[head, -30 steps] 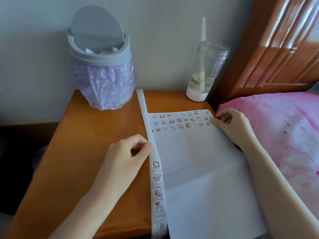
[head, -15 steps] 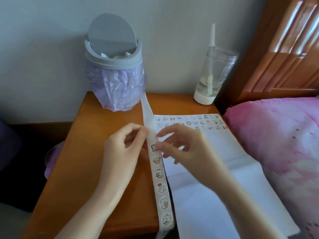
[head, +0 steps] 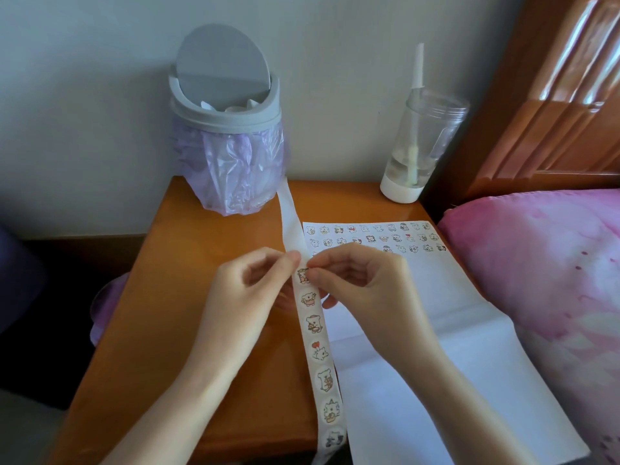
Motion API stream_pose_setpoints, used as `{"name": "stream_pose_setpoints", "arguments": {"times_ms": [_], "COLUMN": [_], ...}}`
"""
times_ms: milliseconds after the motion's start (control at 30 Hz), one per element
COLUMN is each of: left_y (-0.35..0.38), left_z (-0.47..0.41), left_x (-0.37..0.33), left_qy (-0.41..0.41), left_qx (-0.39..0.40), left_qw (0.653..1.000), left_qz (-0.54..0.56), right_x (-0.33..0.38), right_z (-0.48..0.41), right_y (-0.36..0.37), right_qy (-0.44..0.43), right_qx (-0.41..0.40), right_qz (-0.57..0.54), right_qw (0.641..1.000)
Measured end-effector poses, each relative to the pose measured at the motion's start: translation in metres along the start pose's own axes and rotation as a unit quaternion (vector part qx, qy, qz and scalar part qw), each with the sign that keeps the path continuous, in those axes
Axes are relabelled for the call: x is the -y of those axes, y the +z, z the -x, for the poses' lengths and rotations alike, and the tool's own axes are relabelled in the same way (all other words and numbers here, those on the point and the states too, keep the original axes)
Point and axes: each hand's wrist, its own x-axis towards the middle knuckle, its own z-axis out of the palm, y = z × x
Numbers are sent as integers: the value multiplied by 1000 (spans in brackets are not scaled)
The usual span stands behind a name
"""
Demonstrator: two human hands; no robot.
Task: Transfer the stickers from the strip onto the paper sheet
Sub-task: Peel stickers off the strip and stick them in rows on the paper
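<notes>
At strip (head: 317, 333) edge, both grips.

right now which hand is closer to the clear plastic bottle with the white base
Right. The right hand is below and left of the clear plastic bottle with the white base, over the white paper sheet; the left hand sits farther left.

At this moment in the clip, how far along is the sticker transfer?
Done: three rows of stickers line the top of the paper sheet. In hand: the left hand pinches the strip while the right hand picks at its topmost sticker. Left: at least six more stickers on the strip, and most of the sheet is bare.
</notes>
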Motion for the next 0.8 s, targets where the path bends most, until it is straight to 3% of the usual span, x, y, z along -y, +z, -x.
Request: {"name": "stream_pose_setpoints", "arguments": {"times_ms": [233,433,533,667,800], "left_y": [-1,-4,-4,-4,-3], "left_z": [0,-1,-2,-1,1], "left_x": [1,6,8,8,8], "left_qy": [17,-11,-28,-39,-34], "left_qx": [4,-7,-18,-18,-18], "left_qw": [1000,998,997,996,995], "left_qz": [-17,-65,-71,-79,-88], "right_x": [-1,-3,3,7,0], "right_z": [-1,-3,-6,-16,-29], "right_y": [0,0,-5,-23,-34], "right_qy": [3,-31,-37,8,98], "right_qx": [-3,-16,4,-20,-19], "right_qz": [10,173,162,80,107], "right_qw": [1000,984,986,997,989]}}
